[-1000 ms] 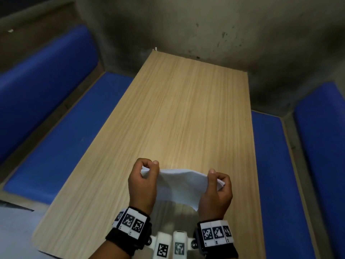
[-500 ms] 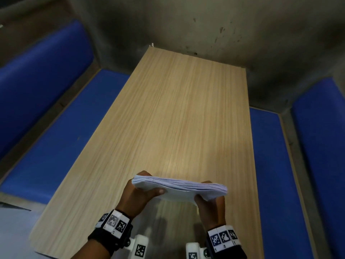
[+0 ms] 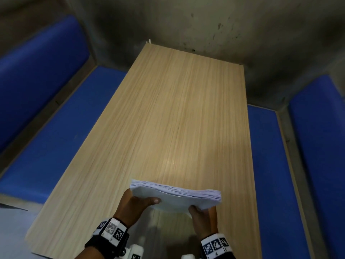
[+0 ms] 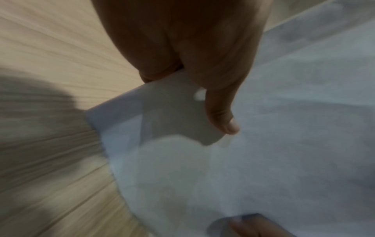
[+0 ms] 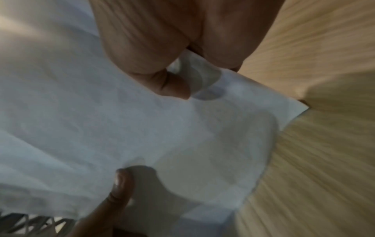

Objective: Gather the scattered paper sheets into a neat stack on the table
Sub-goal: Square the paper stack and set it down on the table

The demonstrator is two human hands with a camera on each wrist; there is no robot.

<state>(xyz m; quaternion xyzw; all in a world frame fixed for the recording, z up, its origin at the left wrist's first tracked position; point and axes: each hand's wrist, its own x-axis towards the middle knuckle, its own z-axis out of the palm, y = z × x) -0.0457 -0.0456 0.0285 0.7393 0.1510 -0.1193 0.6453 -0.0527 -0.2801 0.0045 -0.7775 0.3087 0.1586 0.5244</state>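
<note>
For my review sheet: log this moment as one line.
paper stack: gathered, held above table | left hand: grips left end | right hand: grips right end

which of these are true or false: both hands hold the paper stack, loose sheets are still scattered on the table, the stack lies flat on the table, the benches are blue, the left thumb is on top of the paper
1. Both hands hold the paper stack. True: the left hand and the right hand each grip a side of the paper stack.
2. Loose sheets are still scattered on the table. False: no loose sheets show on the table.
3. The stack lies flat on the table. False: it is held up in the hands, sagging in the middle.
4. The benches are blue. True: blue bench cushions flank the table.
5. The left thumb is on top of the paper. True: it presses on the top sheet, seen in the left wrist view too.
</note>
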